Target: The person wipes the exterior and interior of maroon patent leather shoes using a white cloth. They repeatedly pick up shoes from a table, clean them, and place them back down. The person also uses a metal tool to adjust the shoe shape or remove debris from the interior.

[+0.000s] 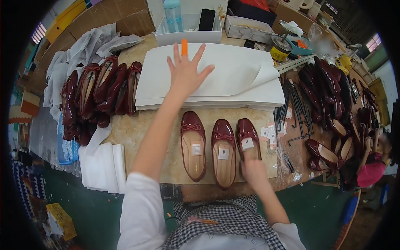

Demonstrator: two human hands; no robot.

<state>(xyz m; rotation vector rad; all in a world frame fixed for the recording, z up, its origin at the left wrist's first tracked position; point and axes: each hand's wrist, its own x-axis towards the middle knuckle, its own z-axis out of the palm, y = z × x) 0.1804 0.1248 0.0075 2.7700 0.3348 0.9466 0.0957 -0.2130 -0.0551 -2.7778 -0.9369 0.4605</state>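
My left hand [186,73] lies flat with fingers spread on a thick stack of white paper sheets [233,79]; its middle finger wears an orange finger cot. The top sheet is curled up at its right corner. My right hand [253,168] rests on the heel end of the rightmost of three dark red flat shoes [247,134] lined up on the table edge. The other two shoes [193,143] [223,152] lie beside it, each with a bow and a white label inside.
A row of dark red shoes [98,89] stands at the left on crumpled white paper. Folded white foam sheets [102,166] hang at the lower left. More shoes [329,100] pile at the right beside loose white labels [271,134]. A white tray [187,35] holds a bottle and phone.
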